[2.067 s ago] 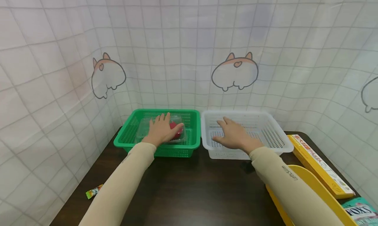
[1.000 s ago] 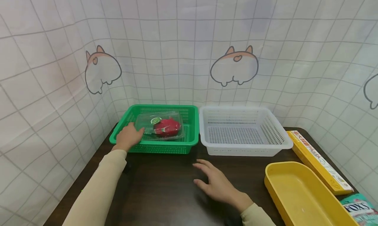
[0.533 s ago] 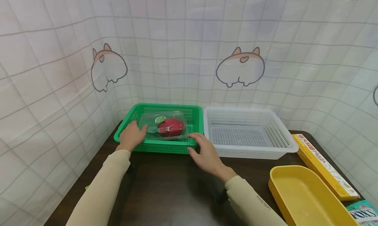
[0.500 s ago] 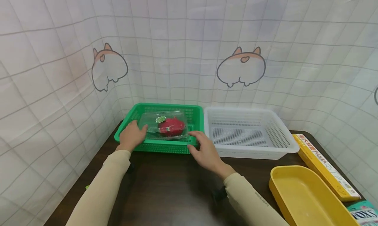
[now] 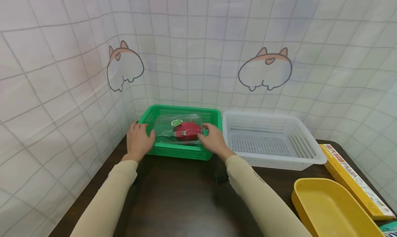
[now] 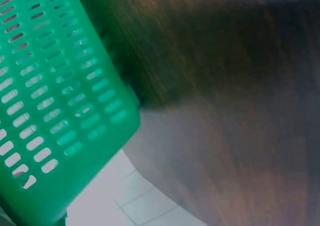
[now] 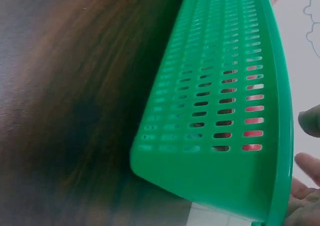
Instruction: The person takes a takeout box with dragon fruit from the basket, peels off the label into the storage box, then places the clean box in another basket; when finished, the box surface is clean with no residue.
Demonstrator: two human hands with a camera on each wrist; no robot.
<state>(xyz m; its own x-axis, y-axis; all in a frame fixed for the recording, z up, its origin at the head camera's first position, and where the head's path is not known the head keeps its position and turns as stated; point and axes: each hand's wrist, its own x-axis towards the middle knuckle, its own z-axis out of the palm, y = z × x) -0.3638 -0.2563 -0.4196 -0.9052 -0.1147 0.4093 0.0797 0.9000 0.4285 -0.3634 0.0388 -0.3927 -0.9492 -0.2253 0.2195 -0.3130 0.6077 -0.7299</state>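
A clear plastic clamshell box (image 5: 165, 128) lies in the green basket (image 5: 180, 152). Inside the box is a red fruit (image 5: 187, 131) that looks like a dragon fruit, and a green label (image 5: 176, 122) is on the lid. At the basket's left rim is my left hand (image 5: 138, 140), fingers extended and thumb toward the box. My right hand (image 5: 214, 141) reaches over the front right corner, its thumb and fingers apart at the box's right end. The right wrist view shows fingertips (image 7: 311, 168) beyond the basket's rim. No left hand appears in the left wrist view.
A white basket (image 5: 276, 160) stands to the right of the green one. A yellow tray (image 5: 332, 202) and a yellow pasta box (image 5: 356, 182) lie at the right, by a partly visible teal packet (image 5: 390, 227). The dark table (image 5: 176, 195) meets grid-patterned curtains (image 5: 198, 58).
My left hand went from above the box to the left rim. My right hand left the white basket, dropped over the table and came to the box's right end. The view turned slightly left.
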